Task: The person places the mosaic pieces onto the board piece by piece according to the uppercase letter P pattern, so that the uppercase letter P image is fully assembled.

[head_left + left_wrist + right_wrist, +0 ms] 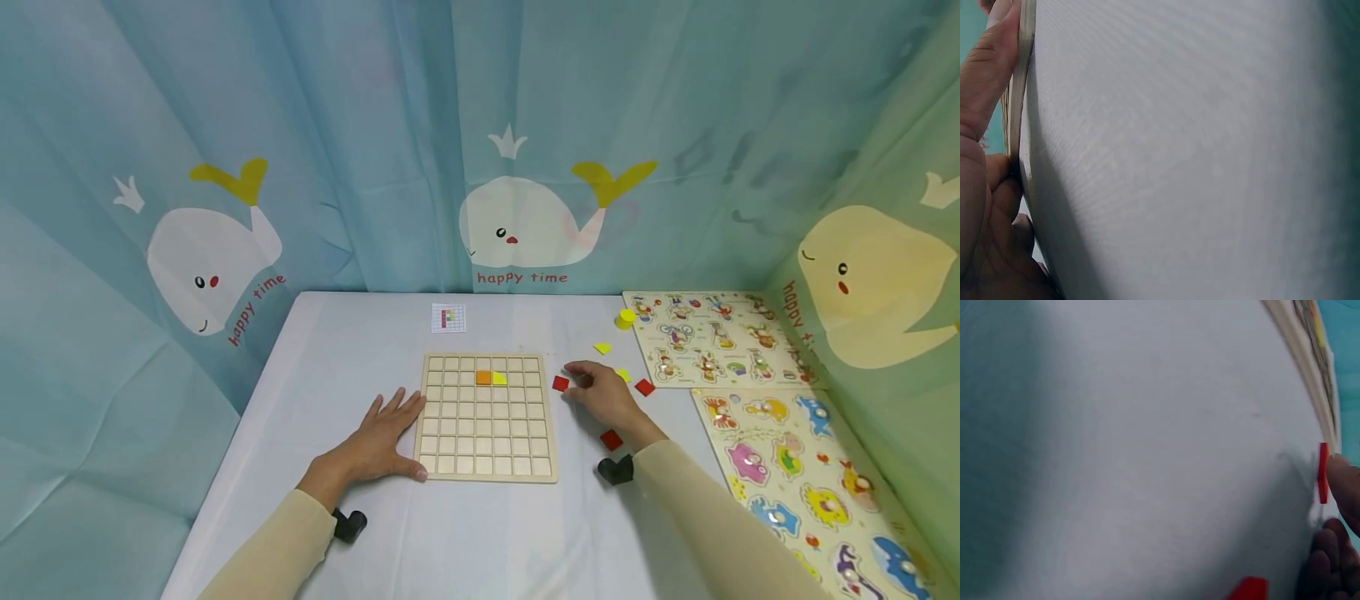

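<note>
**Grid board under my spread left hand's edge, red tile at my right fingertips**

I am sitting over a pale wooden grid board (483, 409), which is lying flat in the middle of the white table (465, 542). Its square cells are showing bare wood, except two neighbours near the top: one is holding an orange square (483, 377), the other a yellow piece (499, 378). My left hand (378, 437) is resting with fingers spread, the thumb touching the board's left edge.

My right hand (609, 400) is bending its fingers beside a glossy red tile (560, 383), just right of the board. In the right wrist view my thumb is seeming to touch it, but the index fingertip is not showing there, so I cannot tell whether I am pinching it.

My right hand is partly covering a yellow shape (622, 376). Another red tile is appearing in the right wrist view only as a blurred corner, cut by the bottom edge. The pattern on the small card (448, 317) is looking too tiny to read exactly. The lower puzzle board (806, 504) is running out of the head view.
</note>
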Tool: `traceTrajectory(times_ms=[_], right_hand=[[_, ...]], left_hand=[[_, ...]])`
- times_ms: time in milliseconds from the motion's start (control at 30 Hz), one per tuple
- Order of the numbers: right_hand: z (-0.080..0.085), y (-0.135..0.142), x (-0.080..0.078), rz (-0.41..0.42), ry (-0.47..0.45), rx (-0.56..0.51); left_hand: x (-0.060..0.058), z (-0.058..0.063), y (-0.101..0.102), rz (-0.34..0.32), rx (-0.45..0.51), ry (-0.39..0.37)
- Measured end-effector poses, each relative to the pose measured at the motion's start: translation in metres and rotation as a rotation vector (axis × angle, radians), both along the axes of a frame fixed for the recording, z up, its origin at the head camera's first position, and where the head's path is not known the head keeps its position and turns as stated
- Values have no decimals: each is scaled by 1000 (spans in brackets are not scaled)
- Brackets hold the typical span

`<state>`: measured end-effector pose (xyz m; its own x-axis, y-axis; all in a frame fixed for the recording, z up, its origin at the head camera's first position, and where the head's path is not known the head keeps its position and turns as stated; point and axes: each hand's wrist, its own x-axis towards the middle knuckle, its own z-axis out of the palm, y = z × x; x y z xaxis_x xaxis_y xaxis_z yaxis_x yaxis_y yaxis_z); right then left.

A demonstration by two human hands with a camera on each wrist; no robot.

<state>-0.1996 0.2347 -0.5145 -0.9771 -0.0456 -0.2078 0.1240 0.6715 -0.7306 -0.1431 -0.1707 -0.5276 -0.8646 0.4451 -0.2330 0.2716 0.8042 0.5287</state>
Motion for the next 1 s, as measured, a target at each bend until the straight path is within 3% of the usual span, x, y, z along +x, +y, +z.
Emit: traceTrajectory(times_ms=[233,1000], right_hand=[[-4,-5,1,44,66,85],[-1,-8,-2,20,4,93]], left_hand=[[-1,-1,-1,-9,14,5],[-1,0,-2,-31,21,2]])
